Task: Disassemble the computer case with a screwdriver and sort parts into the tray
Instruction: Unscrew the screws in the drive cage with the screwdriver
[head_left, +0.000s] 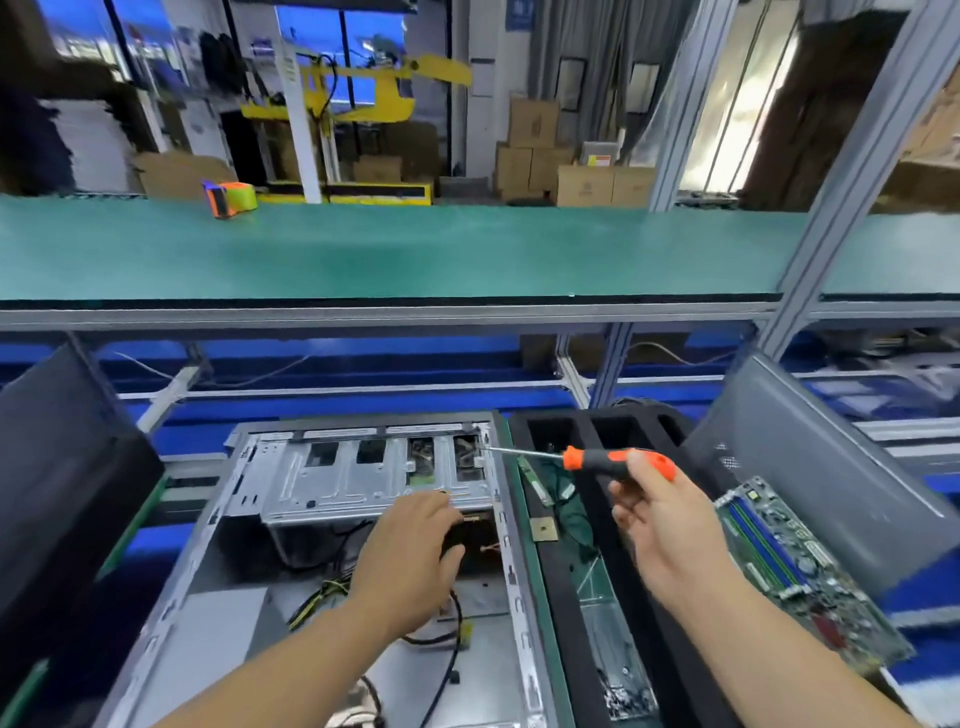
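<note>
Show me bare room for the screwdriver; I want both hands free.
Free: the green shelf right of the tape dispenser, and the case floor left of its yellow cables. Crowded: the tray and the motherboard.

Single head view, worn at head height, facing forward and down over the workbench. Close on the open computer case (363, 519) at the near edge; the green shelf (415, 249) and room lie beyond.
</note>
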